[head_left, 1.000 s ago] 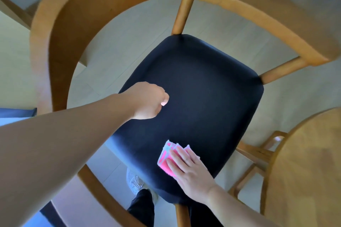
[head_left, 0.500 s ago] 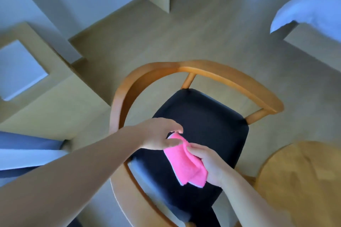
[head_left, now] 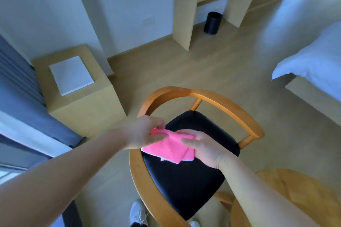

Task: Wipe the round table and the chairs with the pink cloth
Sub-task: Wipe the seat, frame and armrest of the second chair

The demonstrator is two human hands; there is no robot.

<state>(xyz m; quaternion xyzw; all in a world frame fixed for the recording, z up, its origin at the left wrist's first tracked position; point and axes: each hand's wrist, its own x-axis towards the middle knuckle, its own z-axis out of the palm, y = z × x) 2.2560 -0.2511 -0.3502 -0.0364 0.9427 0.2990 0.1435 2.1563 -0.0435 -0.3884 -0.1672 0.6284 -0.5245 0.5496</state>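
1. Change noted: a second ago the right hand (head_left: 203, 148) pressed the folded pink cloth (head_left: 170, 148) flat on the seat; the cloth is now lifted clear and held between both hands above the chair (head_left: 186, 177). The view has also risen from close over the seat to standing height.
2. Grip: the left hand (head_left: 145, 132) pinches the cloth's upper left edge between thumb and fingers; the right hand holds the right side, thumb on top, fingers curled beneath.
3. Judgement: the seat wipe appears paused — the cloth is probably being refolded or turned to a fresh face before the wooden frame or the round table (head_left: 287, 195) is wiped.
4. Materials: the cloth is soft terry, bright pink with a pale edge, limp and partly folded. The seat is a smooth black pad with rounded corners; the chair frame is one curved band of glossy amber wood on slim spindles. The table — lower right — shows a like wood top.
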